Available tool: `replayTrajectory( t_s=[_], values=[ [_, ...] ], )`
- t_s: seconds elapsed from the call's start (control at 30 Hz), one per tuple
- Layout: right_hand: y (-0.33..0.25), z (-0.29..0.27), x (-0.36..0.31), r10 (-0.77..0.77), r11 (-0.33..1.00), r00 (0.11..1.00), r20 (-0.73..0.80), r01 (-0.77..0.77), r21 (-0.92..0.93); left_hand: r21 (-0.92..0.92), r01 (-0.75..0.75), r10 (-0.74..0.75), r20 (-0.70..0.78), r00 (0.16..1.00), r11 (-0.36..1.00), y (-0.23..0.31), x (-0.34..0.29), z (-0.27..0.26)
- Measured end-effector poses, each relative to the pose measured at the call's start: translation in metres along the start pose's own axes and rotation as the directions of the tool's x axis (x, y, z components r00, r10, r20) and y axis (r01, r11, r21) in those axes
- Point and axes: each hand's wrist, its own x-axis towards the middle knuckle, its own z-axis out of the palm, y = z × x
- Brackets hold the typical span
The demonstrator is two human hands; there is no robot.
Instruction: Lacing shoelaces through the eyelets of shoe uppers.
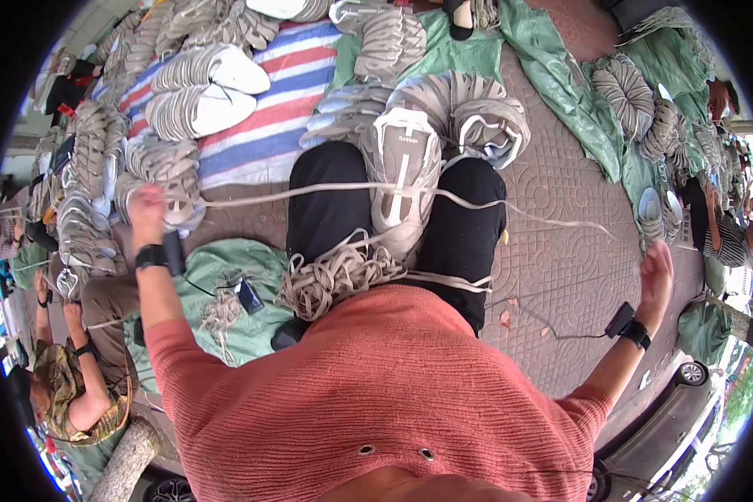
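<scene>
A beige shoe upper [406,155] is held upright between my knees. Across its front runs a long beige shoelace [326,188], stretched out wide to both sides. At the far left my left hand [148,205], blurred by motion, is closed on one side of the lace. Out on the right, my right hand [657,266] appears closed on the other side, where the lace thins and blurs. A tangled bundle of laces [339,276] lies in my lap, with some strands reaching over my right thigh.
Stacks of nested shoe uppers [201,96] lie on a striped sheet [259,125] and green sheets [552,92]. Nested uppers [489,125] stand beyond my knees. At left, a person in a patterned top [71,385] sits near a tree trunk [125,460]. A car [661,427] stands lower right.
</scene>
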Motion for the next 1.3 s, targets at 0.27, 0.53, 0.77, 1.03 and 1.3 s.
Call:
replayTrajectory(
  t_s=[0.27, 0.53, 0.77, 1.03, 1.3],
  values=[
    [0.081, 0.296, -0.048, -0.176, 0.978, 0.296, 0.939, 0.162, 0.132, -0.168, 0.444, -0.183, 0.744, 0.643, 0.880, 0.185, -0.184, 0.384],
    [0.035, 0.344, -0.074, -0.327, 0.537, 0.489, 0.809, 0.800, -0.267, -0.187, 0.319, -0.062, 0.771, 0.633, 0.929, 0.173, -0.185, 0.440],
    [0.013, 0.306, -0.039, -0.037, 0.988, 0.476, 0.879, 0.151, -0.040, -0.078, 0.323, -0.183, 0.689, 0.701, 0.943, 0.132, -0.106, 0.418],
    [-0.016, 0.247, -0.036, -0.127, 0.929, 0.480, 0.868, -0.250, 0.274, -0.135, 0.514, -0.372, 0.538, 0.756, 0.847, 0.095, -0.079, 0.404],
    [-0.058, 0.276, -0.064, -0.300, 0.856, 0.625, 0.721, -0.157, 0.492, -0.058, -0.199, 0.193, 0.608, 0.770, 0.978, 0.158, -0.118, 0.429]
  ],
)
